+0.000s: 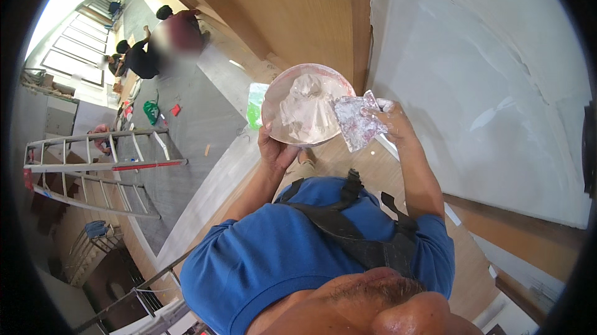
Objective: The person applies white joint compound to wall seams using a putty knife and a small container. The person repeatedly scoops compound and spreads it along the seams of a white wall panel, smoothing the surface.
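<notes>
Held out in front of my chest is a round bowl [341, 84] with pale pinkish-white putty [305, 108] heaped inside. My left hand [277, 150] is closed on the bowl's near left side, supporting it from the edge and below. In my right hand [393, 122] is a flat scraper [357, 122], its blade smeared with putty. The scraper's blade overlaps the bowl's right rim in this view; whether it touches cannot be told. A green and white item [255, 106] shows just past the bowl's left side, its kind unclear.
A patched white wall [485, 80] rises on my right, beside a wooden panel [298, 9] ahead. Ladders [106, 166] stand to the left. Farther off, several people [142, 58] are low on the grey floor, near a green bag [151, 111]. A metal railing [143, 294] is at lower left.
</notes>
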The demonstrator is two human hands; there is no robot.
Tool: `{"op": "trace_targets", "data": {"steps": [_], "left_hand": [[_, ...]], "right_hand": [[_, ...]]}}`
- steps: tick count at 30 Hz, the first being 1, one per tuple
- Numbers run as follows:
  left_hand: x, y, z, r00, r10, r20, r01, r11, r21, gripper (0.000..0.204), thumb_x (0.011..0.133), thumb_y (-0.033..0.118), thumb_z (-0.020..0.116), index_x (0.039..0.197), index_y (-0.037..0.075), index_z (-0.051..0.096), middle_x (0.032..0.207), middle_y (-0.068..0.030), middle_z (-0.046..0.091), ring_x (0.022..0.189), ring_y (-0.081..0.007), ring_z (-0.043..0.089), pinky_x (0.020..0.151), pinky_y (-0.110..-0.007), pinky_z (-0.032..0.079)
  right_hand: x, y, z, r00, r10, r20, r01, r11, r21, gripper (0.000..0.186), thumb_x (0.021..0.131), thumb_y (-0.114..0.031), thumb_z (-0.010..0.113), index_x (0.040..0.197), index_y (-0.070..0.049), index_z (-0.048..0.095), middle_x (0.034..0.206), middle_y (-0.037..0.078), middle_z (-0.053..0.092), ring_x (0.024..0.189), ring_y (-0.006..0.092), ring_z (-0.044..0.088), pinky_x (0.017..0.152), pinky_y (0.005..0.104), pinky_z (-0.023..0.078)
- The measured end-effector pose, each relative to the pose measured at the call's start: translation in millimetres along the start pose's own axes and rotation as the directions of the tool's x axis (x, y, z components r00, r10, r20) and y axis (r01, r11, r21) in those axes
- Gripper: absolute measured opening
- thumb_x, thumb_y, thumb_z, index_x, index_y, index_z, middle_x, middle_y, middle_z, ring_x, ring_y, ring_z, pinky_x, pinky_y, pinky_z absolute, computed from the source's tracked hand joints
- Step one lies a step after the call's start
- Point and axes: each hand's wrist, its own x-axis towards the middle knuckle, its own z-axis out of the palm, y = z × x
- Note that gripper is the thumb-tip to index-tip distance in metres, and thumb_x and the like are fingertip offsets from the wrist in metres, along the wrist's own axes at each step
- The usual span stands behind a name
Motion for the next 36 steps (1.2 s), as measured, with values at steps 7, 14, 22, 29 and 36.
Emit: {"op": "trace_targets", "data": {"steps": [7,14,22,29,36], "left_hand": [[24,11,-14,0.987,-0.118,0.106,0.116,0.993,0.026,0.094,0.069,0.041,0.076,0.149,0.01,0.038,0.148,-0.0146,0.046,0.135,-0.036,0.043,0.115,-0.058,0.032],[37,15,-75,0.973,-0.172,0.152,0.164,0.985,0.061,0.095,0.07,0.042,0.074,0.151,0.011,0.036,0.149,-0.0147,0.045,0.135,-0.0364,0.044,0.114,-0.057,0.034],[44,22,-93,0.955,-0.232,0.184,0.21,0.968,0.135,0.095,0.071,0.04,0.076,0.152,0.014,0.033,0.15,-0.0123,0.042,0.138,-0.0341,0.04,0.116,-0.056,0.033],[43,14,-99,0.967,-0.167,0.191,0.153,0.984,0.086,0.09,0.073,0.034,0.076,0.15,0.013,0.035,0.149,-0.0125,0.043,0.138,-0.0335,0.041,0.116,-0.056,0.033],[41,11,-100,0.978,-0.142,0.155,0.136,0.99,0.044,0.09,0.073,0.032,0.077,0.15,0.01,0.036,0.149,-0.0122,0.044,0.138,-0.0332,0.041,0.117,-0.055,0.033]], "right_hand": [[-46,-47,-11,0.995,0.015,-0.102,-0.058,0.899,-0.434,0.025,0.079,-0.004,0.08,0.098,0.008,0.07,0.089,0.009,0.072,0.078,0.0135,0.066,0.071,0.0274,0.054],[-100,-38,-61,0.79,-0.451,-0.416,-0.053,0.625,-0.779,0.02,0.082,-0.014,0.076,0.092,0.002,0.071,0.077,0.008,0.07,0.068,0.0181,0.063,0.066,0.036,0.051],[-75,6,-89,0.558,-0.822,-0.115,-0.275,-0.052,-0.96,0.02,0.082,-0.015,0.066,0.101,-0.01,0.069,0.093,0.012,0.067,0.089,0.0335,0.063,0.076,0.0451,0.052],[-65,10,-95,0.582,-0.802,-0.134,-0.316,-0.071,-0.946,0.018,0.081,-0.012,0.065,0.098,-0.009,0.068,0.095,0.01,0.067,0.091,0.0333,0.063,0.079,0.0459,0.052],[-53,-4,-91,0.607,-0.791,-0.075,-0.301,-0.141,-0.943,0.019,0.08,-0.011,0.064,0.098,-0.007,0.068,0.097,0.011,0.068,0.093,0.0328,0.064,0.083,0.0451,0.053]]}}
